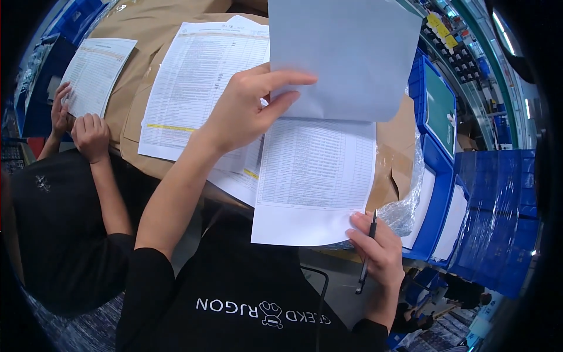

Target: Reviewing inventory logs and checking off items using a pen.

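A printed table sheet (316, 170) lies in front of me on brown wrapping paper. Over its upper part rises a blank-backed page (346, 53), bent up and away. My left hand (249, 108) is in front of that page, thumb and forefinger stretched apart and slightly blurred, and nothing shows gripped between them. At the sheet's lower right corner, my right hand (378, 249) keeps a black pen (370, 234) among its fingers while the fingertips touch the paper. Other printed sheets (187, 82), one with a yellow-marked row, lie partly under my left arm.
To my left, a co-worker's hands (88, 132) are at another printed sheet (97, 70). Blue bins (431, 234) with white contents and a green-topped blue box (440, 111) stand at the right. Clear plastic wrap (404, 211) edges the brown paper (393, 141).
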The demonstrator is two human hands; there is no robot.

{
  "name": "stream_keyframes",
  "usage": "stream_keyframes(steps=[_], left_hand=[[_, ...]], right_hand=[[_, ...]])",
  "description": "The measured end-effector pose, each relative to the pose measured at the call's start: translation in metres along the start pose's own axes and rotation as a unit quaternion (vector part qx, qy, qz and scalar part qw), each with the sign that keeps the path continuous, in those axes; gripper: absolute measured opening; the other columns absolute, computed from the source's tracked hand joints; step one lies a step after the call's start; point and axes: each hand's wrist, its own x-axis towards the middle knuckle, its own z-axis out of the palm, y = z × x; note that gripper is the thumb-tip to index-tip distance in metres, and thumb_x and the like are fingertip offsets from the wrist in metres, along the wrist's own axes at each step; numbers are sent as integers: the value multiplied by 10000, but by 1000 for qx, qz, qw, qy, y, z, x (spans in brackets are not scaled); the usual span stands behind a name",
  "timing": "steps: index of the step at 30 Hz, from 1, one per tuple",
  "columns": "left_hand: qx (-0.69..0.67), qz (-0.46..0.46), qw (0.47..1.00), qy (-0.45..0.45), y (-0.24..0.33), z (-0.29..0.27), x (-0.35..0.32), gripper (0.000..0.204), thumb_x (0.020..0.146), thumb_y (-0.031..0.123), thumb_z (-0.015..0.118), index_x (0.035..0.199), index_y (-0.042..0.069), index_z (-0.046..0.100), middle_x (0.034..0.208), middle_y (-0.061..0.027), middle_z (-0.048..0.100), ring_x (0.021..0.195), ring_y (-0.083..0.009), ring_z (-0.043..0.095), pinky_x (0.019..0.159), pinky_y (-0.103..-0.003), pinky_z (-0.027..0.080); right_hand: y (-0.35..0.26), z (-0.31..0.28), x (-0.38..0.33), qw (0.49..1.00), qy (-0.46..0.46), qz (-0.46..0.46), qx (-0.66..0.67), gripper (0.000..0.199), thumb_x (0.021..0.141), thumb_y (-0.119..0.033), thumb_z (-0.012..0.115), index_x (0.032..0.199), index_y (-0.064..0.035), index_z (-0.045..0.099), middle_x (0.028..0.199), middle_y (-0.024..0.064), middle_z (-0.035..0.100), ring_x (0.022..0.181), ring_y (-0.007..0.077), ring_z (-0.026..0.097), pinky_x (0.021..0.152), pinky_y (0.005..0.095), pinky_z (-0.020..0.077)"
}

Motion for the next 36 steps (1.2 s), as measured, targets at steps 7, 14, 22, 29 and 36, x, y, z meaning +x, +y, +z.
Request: stream_keyframes(steps=[7, 14, 22, 29, 36], left_hand=[[-1, -24, 1000, -13, 2, -3, 0, 378, 902, -32, 669, 1241, 118, 747, 1169, -56, 760, 929, -168, 693, 690, -263, 530], [2, -1, 1000, 9, 4, 0, 2, 417, 922, -48, 633, 1292, 126, 711, 1217, -113, 712, 816, -197, 679, 721, -293, 550], [45, -22, 995, -91, 2, 4, -3, 558, 857, 121, 730, 1397, 105, 594, 1359, -169, 619, 929, -326, 719, 823, -391, 593], [66, 61, 983, -162, 3, 1, -7, 825, 788, 231, 810, 1517, 86, 451, 1345, -194, 576, 1203, -359, 596, 1125, -482, 401], [89, 84, 973, -194, -4, 7, -15, 607, 831, 277, 760, 1379, 60, 614, 1302, -126, 583, 1326, -288, 508, 1191, -477, 320]], right_hand=[[3, 1, 5, 999, 32, -10, -28, 220, 755, -25, 820, 959, -42, 740, 1101, 165, 750, 1051, 390, 722, 947, 483, 568], [10, -1, 11, 998, 42, -36, -35, 287, 717, -42, 844, 976, -12, 724, 1095, 190, 742, 1110, 394, 695, 993, 492, 532], [2, 35, 40, 933, 277, 113, 200, 489, 1063, -252, 485, 1446, 52, 477, 1411, 281, 577, 1137, 327, 672, 1038, 470, 493], [9, 58, 79, 915, 255, 152, 273, 485, 1082, -209, 401, 1504, 28, 394, 1417, 287, 557, 1074, 274, 678, 977, 416, 536], [31, 71, 67, 853, 300, 195, 380, 554, 1094, -372, 415, 1493, 13, 404, 1338, 239, 617, 1048, 287, 678, 948, 427, 537]])
